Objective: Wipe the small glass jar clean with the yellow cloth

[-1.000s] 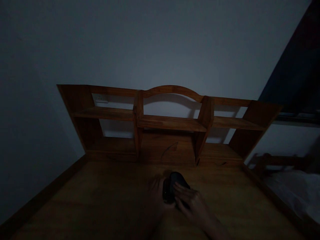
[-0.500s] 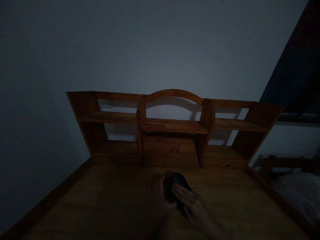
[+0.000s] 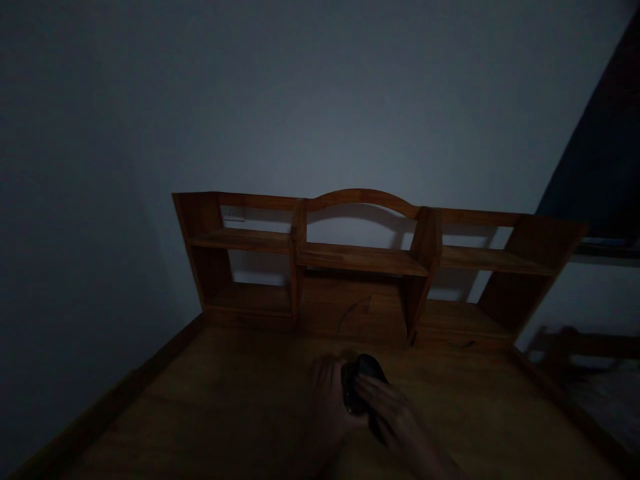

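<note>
Low in the middle of the head view, both my hands are together over the wooden desk top (image 3: 240,380). My left hand (image 3: 330,403) is curled round the left side of a small dark object with rounded corners and a slight shine (image 3: 351,393). My right hand (image 3: 393,408) has its fingers laid together over a black, round-ended item (image 3: 371,367), pressed against the dark object. Dim light hides what kind of things these are, and my fingers cover part of both.
A wooden shelf unit (image 3: 363,259) with several compartments stands along the back of the desk, against a pale wall (image 3: 350,100). A wall socket (image 3: 233,213) shows through its left side. Raised wooden edges (image 3: 130,387) border the desk. At right is a dark window-like panel (image 3: 595,147).
The view has shifted, so shelf and desk sit further right and slightly lower. My hands keep the same hold, the right one slightly lower on the black item.
</note>
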Available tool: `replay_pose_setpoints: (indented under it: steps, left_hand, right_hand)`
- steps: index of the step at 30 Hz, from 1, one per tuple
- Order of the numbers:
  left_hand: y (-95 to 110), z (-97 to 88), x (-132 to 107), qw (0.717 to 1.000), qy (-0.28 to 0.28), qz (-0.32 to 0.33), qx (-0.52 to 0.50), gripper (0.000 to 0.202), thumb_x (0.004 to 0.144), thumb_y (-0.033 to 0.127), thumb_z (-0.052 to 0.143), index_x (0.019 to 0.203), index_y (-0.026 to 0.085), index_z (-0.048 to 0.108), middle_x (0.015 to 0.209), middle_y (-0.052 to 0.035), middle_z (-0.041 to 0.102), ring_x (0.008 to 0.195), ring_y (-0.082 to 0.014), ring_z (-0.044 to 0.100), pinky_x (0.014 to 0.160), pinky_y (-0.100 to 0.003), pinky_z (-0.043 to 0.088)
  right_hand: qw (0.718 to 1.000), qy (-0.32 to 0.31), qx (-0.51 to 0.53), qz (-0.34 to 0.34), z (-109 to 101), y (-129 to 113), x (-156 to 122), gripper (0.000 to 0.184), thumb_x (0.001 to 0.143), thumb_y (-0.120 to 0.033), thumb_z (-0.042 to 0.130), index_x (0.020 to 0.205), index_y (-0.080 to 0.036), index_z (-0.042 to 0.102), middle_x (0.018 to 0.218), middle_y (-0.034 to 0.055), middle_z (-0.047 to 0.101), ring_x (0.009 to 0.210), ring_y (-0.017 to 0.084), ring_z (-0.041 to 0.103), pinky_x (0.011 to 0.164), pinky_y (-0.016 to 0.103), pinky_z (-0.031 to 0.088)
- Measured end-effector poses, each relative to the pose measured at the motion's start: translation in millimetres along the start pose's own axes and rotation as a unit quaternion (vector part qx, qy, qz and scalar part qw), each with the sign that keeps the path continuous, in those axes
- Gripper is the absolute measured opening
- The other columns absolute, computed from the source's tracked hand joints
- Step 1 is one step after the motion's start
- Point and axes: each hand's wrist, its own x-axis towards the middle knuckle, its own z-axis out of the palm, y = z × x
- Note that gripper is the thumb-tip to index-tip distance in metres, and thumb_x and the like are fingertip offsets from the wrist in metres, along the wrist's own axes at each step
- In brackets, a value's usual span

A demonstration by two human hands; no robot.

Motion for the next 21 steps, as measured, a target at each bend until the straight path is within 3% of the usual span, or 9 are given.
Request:
replay_pose_setpoints:
  steps: [6,14,18,21]
  left_hand:
    - [4.5,-2.4,-1.8,1.000,0.013,-0.012,0.000,0.078,0.047,0.035,0.076,0.119,0.017,0.051,0.113,-0.0158,0.061,0.112,-0.0396,0.053,0.097,-0.057,0.041]
    - [4.7,-5.5,3.9,0.998,0.008,-0.034,-0.048,0.070,0.046,0.032,0.076,0.111,0.018,0.055,0.108,-0.0140,0.063,0.106,-0.0376,0.057,0.094,-0.056,0.043]
    - [6.2,-2.8,2.0,0.979,-0.021,-0.095,-0.177,0.072,0.049,0.028,0.077,0.116,0.019,0.051,0.108,-0.0105,0.064,0.100,-0.0298,0.061,0.089,-0.047,0.050]
    - [11.3,-3.6,0.1,0.933,-0.069,-0.136,-0.325,0.068,0.061,0.028,0.076,0.121,0.019,0.045,0.113,-0.0090,0.064,0.101,-0.0231,0.063,0.088,-0.038,0.052]
  right_hand:
    - [1.000,0.012,0.008,0.009,-4.2,-3.7,-0.9,0.063,0.084,-0.004,0.044,0.144,-0.024,0.041,0.146,0.0055,0.045,0.134,0.023,0.043,0.109,0.040,0.043]
    - [1.000,0.022,0.012,0.008,-7.9,-7.7,-1.3,0.060,0.089,-0.007,0.042,0.145,-0.026,0.040,0.147,0.0029,0.043,0.135,0.022,0.041,0.110,0.042,0.042]
    - [0.997,0.071,0.034,-0.001,-9.8,-14.5,-1.1,0.057,0.091,-0.008,0.035,0.145,-0.025,0.039,0.148,0.0036,0.041,0.137,0.023,0.038,0.111,0.043,0.040]
    - [0.992,0.115,0.060,0.010,-10.3,-20.0,-1.3,0.056,0.092,-0.009,0.034,0.145,-0.024,0.039,0.148,0.0048,0.041,0.137,0.023,0.038,0.112,0.045,0.038]
